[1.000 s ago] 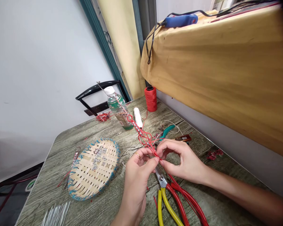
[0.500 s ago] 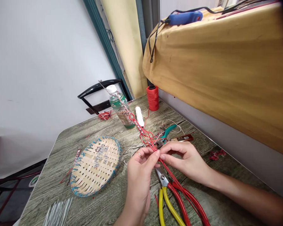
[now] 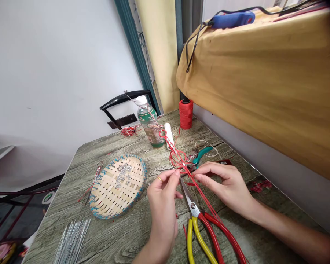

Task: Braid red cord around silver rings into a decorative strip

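Note:
My left hand (image 3: 163, 198) pinches a knotted red cord (image 3: 178, 159) between thumb and fingertips; a ring sits on one finger. My right hand (image 3: 225, 183) pinches the same red cord just to the right, fingers pressed together. The cord runs up along a thin metal rod (image 3: 151, 116) that leans past a green-labelled plastic bottle (image 3: 149, 123). More strands of the cord trail down towards me over the red-handled scissors (image 3: 209, 227) lying under my hands.
A round woven tray (image 3: 118, 187) with small silver pieces lies left. Yellow-handled pliers (image 3: 194, 242), green-handled pliers (image 3: 200, 154), a red thread spool (image 3: 186, 113), a white spool (image 3: 168, 129) and metal rods (image 3: 71, 245) are on the wooden table (image 3: 104, 234). A cloth-covered shelf (image 3: 264, 73) overhangs at right.
My hands have drawn slightly apart, and more of the scissor blades shows between them. The view has shifted, so everything sits further right in the picture.

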`<state>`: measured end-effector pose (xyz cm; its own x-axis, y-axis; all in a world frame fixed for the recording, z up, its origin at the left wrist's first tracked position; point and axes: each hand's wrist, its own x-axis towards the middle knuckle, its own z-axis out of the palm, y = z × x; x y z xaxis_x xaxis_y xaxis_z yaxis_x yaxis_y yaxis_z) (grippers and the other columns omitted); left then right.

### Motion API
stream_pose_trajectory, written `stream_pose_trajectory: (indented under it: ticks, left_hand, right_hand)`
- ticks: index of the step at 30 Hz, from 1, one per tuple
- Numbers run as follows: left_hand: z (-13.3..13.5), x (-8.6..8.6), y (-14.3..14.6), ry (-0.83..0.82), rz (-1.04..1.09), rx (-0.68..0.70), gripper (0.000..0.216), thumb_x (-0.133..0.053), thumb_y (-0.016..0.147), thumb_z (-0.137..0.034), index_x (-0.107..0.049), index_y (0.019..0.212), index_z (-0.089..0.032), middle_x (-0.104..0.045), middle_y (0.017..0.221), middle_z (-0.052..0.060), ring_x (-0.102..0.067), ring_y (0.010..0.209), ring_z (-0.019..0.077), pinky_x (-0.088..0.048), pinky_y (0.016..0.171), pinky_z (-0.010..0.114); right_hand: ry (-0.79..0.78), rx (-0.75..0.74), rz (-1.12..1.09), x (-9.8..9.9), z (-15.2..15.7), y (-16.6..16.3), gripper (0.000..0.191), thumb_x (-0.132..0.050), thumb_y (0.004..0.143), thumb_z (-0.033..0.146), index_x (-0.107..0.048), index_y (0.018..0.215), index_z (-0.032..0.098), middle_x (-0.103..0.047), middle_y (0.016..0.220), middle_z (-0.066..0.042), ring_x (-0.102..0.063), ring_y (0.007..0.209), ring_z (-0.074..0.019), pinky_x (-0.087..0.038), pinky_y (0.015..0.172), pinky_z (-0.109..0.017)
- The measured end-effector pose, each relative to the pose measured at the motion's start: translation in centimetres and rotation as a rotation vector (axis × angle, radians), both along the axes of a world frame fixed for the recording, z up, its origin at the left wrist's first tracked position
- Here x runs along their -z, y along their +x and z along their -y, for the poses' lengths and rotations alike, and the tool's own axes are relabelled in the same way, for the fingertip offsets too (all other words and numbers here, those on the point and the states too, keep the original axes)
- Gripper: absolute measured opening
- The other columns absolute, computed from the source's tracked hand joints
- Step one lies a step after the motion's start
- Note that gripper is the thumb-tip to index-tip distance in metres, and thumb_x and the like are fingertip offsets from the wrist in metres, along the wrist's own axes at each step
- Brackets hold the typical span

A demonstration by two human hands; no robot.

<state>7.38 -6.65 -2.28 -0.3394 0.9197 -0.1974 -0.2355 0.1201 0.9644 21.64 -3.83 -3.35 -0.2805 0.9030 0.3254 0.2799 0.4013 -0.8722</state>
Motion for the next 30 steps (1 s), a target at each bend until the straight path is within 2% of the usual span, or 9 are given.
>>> stream_pose_trajectory:
  ticks: [4, 10, 12, 18, 20, 22, 26, 27, 30]
  left_hand:
    - [0.0, 0.0, -0.6, 0.0, -0.021, -0.057, 0.011, -0.067, 0.069, -0.026, -0.066, 0.07, -0.015, -0.046, 0.053, -0.006, -0.029, 0.044, 0.0039, -0.025, 0.04, 0.016]
    - [0.2, -1.0, -1.3, 0.135, -0.017, -0.146, 0.005, -0.068, 0.068, -0.021, -0.066, 0.072, -0.018, -0.053, 0.06, -0.005, -0.033, 0.047, 0.004, -0.029, 0.043, 0.016]
    - [0.3, -1.5, -1.4, 0.152, 0.002, -0.128, 0.005, -0.068, 0.069, -0.021, -0.066, 0.072, -0.019, -0.052, 0.059, -0.005, -0.034, 0.047, 0.0035, -0.029, 0.043, 0.015]
    - [-0.2, -3.0, -1.3, 0.195, -0.013, -0.096, 0.003, -0.067, 0.07, -0.021, -0.067, 0.073, -0.019, -0.052, 0.057, -0.005, -0.035, 0.046, 0.0029, -0.029, 0.041, 0.014]
    - [-0.6, -3.7, -1.5, 0.226, -0.03, -0.091, 0.003, -0.066, 0.071, -0.021, -0.067, 0.072, -0.019, -0.048, 0.053, -0.005, -0.033, 0.045, 0.0034, -0.028, 0.041, 0.015]
    - [-0.9, -4.3, -1.6, 0.265, -0.027, -0.086, 0.003, -0.063, 0.073, -0.02, -0.066, 0.072, -0.019, -0.047, 0.052, -0.005, -0.033, 0.044, 0.004, -0.026, 0.04, 0.016]
    - [-0.3, -4.9, -1.7, 0.349, 0.016, -0.062, 0.013, -0.054, 0.077, -0.018, -0.062, 0.067, -0.019, -0.063, 0.071, 0.001, -0.039, 0.043, 0.005, -0.031, 0.041, 0.02]
    - [0.2, -4.7, -1.6, 0.351, 0.023, -0.041, 0.015, -0.053, 0.077, -0.017, -0.062, 0.065, -0.02, -0.064, 0.07, 0.001, -0.042, 0.043, 0.0061, -0.033, 0.041, 0.021]
    - [1.7, -3.6, -1.2, 0.31, 0.002, 0.084, 0.017, -0.056, 0.073, -0.016, -0.063, 0.059, -0.022, -0.061, 0.049, 0.001, -0.051, 0.045, 0.0121, -0.039, 0.043, 0.023]
  right_hand:
    - [-0.019, 0.051, -0.047, -0.3, -0.1, -0.1, 0.008, -0.059, 0.079, 0.024, -0.065, 0.076, 0.018, -0.065, 0.073, -0.002, -0.057, 0.067, -0.0133, -0.044, 0.062, -0.025]
    - [-0.263, 0.121, -0.315, -1.1, -1.2, -0.2, 0.012, -0.063, 0.075, 0.031, -0.066, 0.075, 0.019, -0.058, 0.06, 0.001, -0.049, 0.051, -0.0094, -0.04, 0.044, -0.02]
    - [-0.311, 0.098, -0.403, -1.6, -1.7, -0.3, 0.013, -0.063, 0.075, 0.031, -0.066, 0.077, 0.018, -0.06, 0.061, 0.0, -0.05, 0.051, -0.0088, -0.04, 0.043, -0.019]
    - [-0.426, -0.021, -0.625, -3.5, -2.8, -1.0, 0.012, -0.057, 0.079, 0.027, -0.058, 0.074, 0.016, -0.066, 0.088, -0.006, -0.052, 0.054, -0.0067, -0.043, 0.045, -0.017]
    - [-0.468, -0.039, -0.683, -3.9, -3.2, -1.1, 0.01, -0.055, 0.08, 0.027, -0.055, 0.076, 0.017, -0.066, 0.091, -0.006, -0.052, 0.054, -0.0066, -0.043, 0.045, -0.016]
    - [-0.508, -0.058, -0.722, -4.1, -3.6, -1.1, 0.012, -0.052, 0.082, 0.028, -0.053, 0.077, 0.018, -0.065, 0.085, -0.004, -0.051, 0.052, -0.0066, -0.043, 0.043, -0.016]
    - [-0.513, -0.093, -0.686, -3.9, -3.8, -0.8, 0.014, -0.051, 0.084, 0.028, -0.051, 0.075, 0.018, -0.056, 0.061, 0.002, -0.049, 0.049, -0.0064, -0.041, 0.044, -0.016]
    - [-0.487, -0.099, -0.647, -3.7, -3.6, -0.7, 0.014, -0.052, 0.084, 0.028, -0.051, 0.075, 0.018, -0.054, 0.059, 0.002, -0.048, 0.049, -0.0062, -0.041, 0.045, -0.016]
    - [-0.401, -0.132, -0.499, -3.0, -2.8, -0.3, 0.009, -0.055, 0.083, 0.027, -0.054, 0.08, 0.019, -0.054, 0.057, 0.004, -0.048, 0.05, -0.0057, -0.041, 0.047, -0.016]
